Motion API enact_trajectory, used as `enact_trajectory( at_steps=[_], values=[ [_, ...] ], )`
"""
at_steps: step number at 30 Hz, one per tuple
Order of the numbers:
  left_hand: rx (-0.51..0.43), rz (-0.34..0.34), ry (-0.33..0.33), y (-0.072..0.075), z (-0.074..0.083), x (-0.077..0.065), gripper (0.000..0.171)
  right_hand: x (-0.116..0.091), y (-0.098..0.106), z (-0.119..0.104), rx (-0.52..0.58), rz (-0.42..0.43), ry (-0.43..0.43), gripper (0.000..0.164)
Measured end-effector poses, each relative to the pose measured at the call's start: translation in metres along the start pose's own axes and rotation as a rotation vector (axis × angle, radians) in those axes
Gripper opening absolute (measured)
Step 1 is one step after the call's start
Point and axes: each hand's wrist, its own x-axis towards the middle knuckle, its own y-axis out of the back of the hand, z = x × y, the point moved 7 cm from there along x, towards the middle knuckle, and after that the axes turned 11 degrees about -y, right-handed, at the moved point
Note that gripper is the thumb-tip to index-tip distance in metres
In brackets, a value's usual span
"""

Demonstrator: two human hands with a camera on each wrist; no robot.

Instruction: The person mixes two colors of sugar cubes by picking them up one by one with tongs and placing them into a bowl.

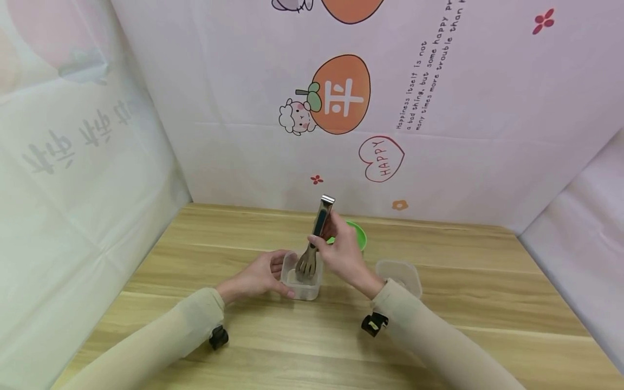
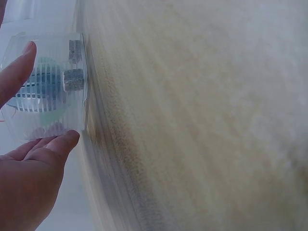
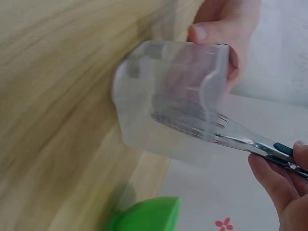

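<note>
My left hand (image 1: 258,276) grips a clear plastic container (image 1: 306,293) from its left side, thumb at the near wall and fingers behind. My right hand (image 1: 345,253) holds metal food tongs (image 1: 322,216) by their dark-gripped handles, thumb on one side and fingers on the other. The tongs slant down, and their slotted heads (image 3: 178,120) reach inside the container. Through its wall, the left wrist view shows two small grey speckled blocks (image 2: 73,80) low in the container. In that view the tongs' heads appear behind the blocks.
A green bowl (image 1: 362,236) stands behind my right hand, partly hidden by it. Right of it, a second clear container (image 1: 411,273) sits near my right wrist. The wood-grain table (image 1: 463,281) ends at a printed white sheet (image 1: 253,162) at the back.
</note>
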Motion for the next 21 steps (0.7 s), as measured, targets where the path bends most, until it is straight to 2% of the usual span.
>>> enact_trajectory(
  at_steps=[10,21],
  values=[
    [-0.016,0.003,-0.002,0.000,-0.002,0.001,0.102,0.008,0.033,-0.017,0.113,0.094,0.047,0.029],
    [-0.034,-0.001,-0.017,-0.001,-0.001,0.000,0.098,0.023,0.080,-0.013,0.132,0.202,0.039,0.028]
  ],
)
